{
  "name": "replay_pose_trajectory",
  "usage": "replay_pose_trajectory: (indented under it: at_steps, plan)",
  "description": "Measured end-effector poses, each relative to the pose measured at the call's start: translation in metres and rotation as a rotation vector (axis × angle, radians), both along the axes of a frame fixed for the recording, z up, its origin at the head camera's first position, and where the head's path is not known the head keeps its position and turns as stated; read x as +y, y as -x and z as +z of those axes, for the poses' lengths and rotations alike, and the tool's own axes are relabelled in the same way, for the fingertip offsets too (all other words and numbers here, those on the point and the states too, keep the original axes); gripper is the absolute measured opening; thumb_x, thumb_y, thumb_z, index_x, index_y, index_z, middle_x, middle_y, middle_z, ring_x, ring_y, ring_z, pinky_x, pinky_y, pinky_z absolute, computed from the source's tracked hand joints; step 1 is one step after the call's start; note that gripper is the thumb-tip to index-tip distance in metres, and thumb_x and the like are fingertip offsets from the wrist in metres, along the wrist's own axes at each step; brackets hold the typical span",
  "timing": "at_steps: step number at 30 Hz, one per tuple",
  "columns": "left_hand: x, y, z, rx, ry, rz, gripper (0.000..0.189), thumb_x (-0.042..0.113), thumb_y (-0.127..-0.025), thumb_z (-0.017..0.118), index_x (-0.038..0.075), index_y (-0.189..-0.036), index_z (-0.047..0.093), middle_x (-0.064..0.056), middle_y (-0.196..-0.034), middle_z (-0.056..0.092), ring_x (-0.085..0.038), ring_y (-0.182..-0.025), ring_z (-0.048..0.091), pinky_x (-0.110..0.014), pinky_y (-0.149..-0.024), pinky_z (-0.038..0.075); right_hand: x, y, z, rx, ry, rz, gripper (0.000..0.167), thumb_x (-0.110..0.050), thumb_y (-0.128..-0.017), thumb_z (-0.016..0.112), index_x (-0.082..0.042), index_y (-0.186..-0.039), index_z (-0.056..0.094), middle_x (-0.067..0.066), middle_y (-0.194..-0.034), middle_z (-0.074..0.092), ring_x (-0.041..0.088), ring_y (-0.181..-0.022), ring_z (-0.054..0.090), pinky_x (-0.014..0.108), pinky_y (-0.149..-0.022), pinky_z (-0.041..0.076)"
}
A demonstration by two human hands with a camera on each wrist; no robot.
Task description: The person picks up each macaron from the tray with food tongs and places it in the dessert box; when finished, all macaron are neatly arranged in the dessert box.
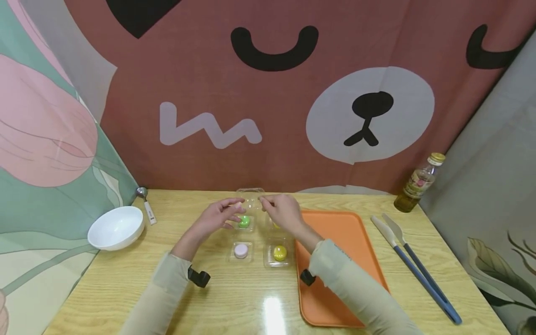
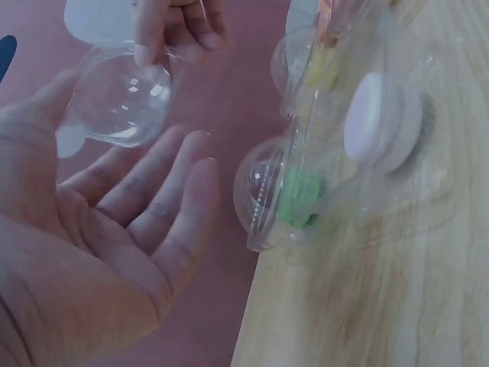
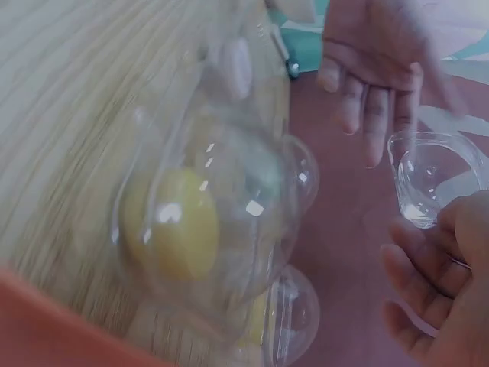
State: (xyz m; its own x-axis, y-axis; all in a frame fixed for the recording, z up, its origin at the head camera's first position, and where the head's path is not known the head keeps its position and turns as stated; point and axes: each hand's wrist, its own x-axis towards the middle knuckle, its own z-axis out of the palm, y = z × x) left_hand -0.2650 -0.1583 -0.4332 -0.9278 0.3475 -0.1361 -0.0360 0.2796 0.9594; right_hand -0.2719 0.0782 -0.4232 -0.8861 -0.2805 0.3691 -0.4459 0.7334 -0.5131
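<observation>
My right hand [image 1: 285, 213] pinches the edge of a clear plastic domed case [image 2: 122, 95] between thumb and fingers, above the far part of the table. Beside the case, my left hand [image 1: 215, 216] has its fingers spread and relaxed, palm turned toward it in the left wrist view. Below the hands sit clear cases with macarons: a green macaron [image 1: 244, 222], a pale pink macaron [image 1: 241, 251] and a yellow macaron [image 1: 279, 253]. Another yellow macaron [image 1: 276, 225] is mostly hidden behind my right hand.
An orange tray [image 1: 339, 298] lies under my right forearm. Two blue-handled spreading knives [image 1: 423, 270] lie farther right, with a glass bottle [image 1: 414, 186] behind them. A white bowl [image 1: 116, 228] and a measuring spoon [image 1: 147, 207] are at the left.
</observation>
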Motion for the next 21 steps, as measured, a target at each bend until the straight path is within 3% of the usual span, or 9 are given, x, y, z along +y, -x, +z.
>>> replay_pose_trajectory:
  at_steps: [2,5,8,12,16,18,21]
  plan:
    - [0.0,-0.002,0.002,0.017,0.009,-0.026,0.061,0.059,-0.102,0.047,0.02,-0.15,0.05,-0.019,-0.141,0.062,-0.039,-0.119,0.065,-0.047,-0.093,0.059,0.001,0.0,-0.002,0.068,-0.04,0.014,0.046,-0.032,-0.103,0.058,-0.02,-0.06,0.066,-0.01,-0.05,0.056,0.003,-0.04,0.034,0.022,-0.043,0.029]
    - [0.001,-0.005,0.005,0.038,0.021,-0.037,0.066,0.062,-0.104,0.036,0.017,-0.152,0.047,-0.021,-0.142,0.06,-0.04,-0.121,0.064,-0.044,-0.092,0.059,0.002,0.0,-0.004,0.157,-0.1,0.032,0.031,-0.029,-0.103,0.059,-0.021,-0.082,0.08,-0.008,-0.044,0.045,0.003,-0.039,0.029,0.02,-0.04,0.022]
    - [0.002,-0.007,0.007,0.039,0.035,-0.028,0.068,0.061,-0.105,0.033,0.015,-0.152,0.046,-0.021,-0.141,0.061,-0.04,-0.121,0.064,-0.044,-0.092,0.058,0.003,-0.002,-0.003,0.235,-0.153,0.047,0.022,-0.026,-0.102,0.061,-0.022,-0.108,0.082,-0.007,-0.048,0.054,0.001,-0.041,0.033,0.018,-0.039,0.024]
    - [0.003,-0.008,0.007,-0.021,0.017,-0.014,0.069,0.062,-0.103,0.04,0.014,-0.151,0.048,-0.019,-0.14,0.062,-0.037,-0.122,0.064,-0.047,-0.096,0.056,0.004,-0.004,-0.003,0.303,-0.201,0.059,0.021,-0.025,-0.101,0.061,-0.023,-0.109,0.081,-0.007,-0.057,0.065,0.002,-0.046,0.041,0.018,-0.041,0.031]
    - [-0.001,-0.013,0.006,-0.094,-0.03,-0.021,0.07,0.061,-0.101,0.048,0.012,-0.151,0.046,-0.018,-0.143,0.06,-0.039,-0.125,0.062,-0.053,-0.103,0.052,0.004,-0.005,-0.005,0.292,-0.208,0.098,0.021,-0.025,-0.101,0.062,-0.021,-0.111,0.08,-0.005,-0.067,0.071,0.003,-0.051,0.051,0.022,-0.049,0.043]
    - [-0.003,-0.015,0.006,-0.096,-0.045,-0.028,0.069,0.058,-0.101,0.05,0.012,-0.153,0.044,-0.019,-0.145,0.058,-0.04,-0.127,0.06,-0.055,-0.105,0.05,0.005,-0.005,-0.006,0.248,-0.191,0.142,0.023,-0.027,-0.1,0.064,-0.019,-0.117,0.078,-0.003,-0.081,0.076,0.005,-0.06,0.062,0.025,-0.056,0.051]
    - [-0.008,-0.017,0.006,-0.064,-0.053,-0.035,0.068,0.054,-0.1,0.055,0.016,-0.155,0.04,-0.016,-0.148,0.054,-0.041,-0.13,0.056,-0.054,-0.106,0.05,0.008,-0.007,-0.006,0.074,-0.146,0.229,0.034,-0.034,-0.099,0.066,-0.018,-0.129,0.071,-0.001,-0.106,0.078,0.013,-0.088,0.072,0.032,-0.077,0.059]
